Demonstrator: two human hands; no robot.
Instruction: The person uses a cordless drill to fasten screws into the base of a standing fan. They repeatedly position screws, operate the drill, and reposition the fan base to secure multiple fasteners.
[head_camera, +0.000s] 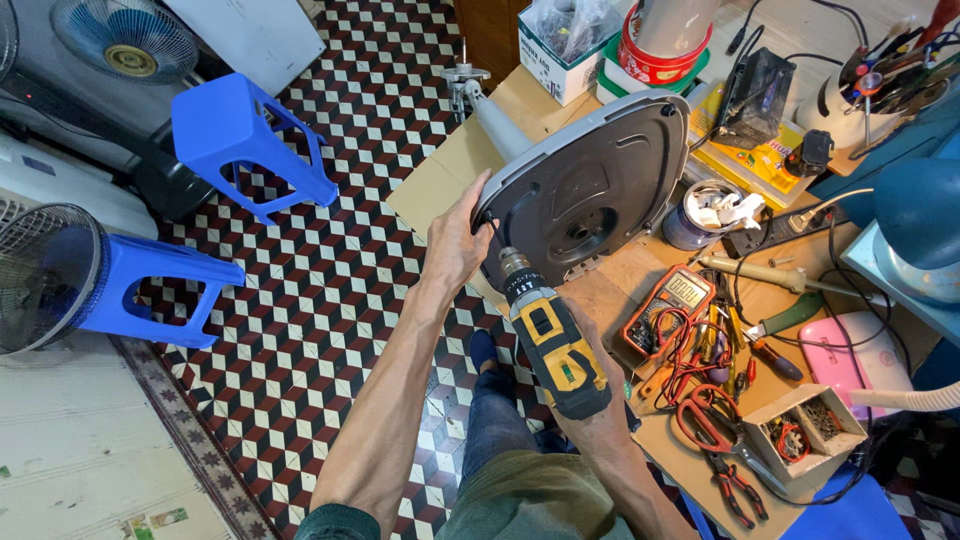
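- Head view. Left hand (455, 245) grips the left rim of a grey oval fan base (585, 185), fingers wrapped over the edge; the base is tipped up on edge, underside toward the camera, above the near-left corner of the desk (440, 185).
- Right hand (600, 420) is closed round the grip of a yellow-and-black cordless drill (550, 335). The chuck points up at the lower rim of the base; whether the bit is seated in a screw head I cannot tell.
- Judgement, doing this well: keep the drill axis square to the plastic, brace the base firmly with the left hand so it cannot twist, apply light trigger and steady push; a slipped bit could scar the plastic or strike the left thumb close by.
- Counts: cordless drill, one. Fan base, one.
- Blue plastic stools (250, 140): two, both on the chequered floor (330, 300), one upright, one on its side.
- Orange multimeter (668, 305): one, on the desk right of the drill, leads tangled beside it.
- Red-handled scissors (705, 415): one pair. Small open box of parts (805, 430): one.
- Fans at the left edge: two visible in part.
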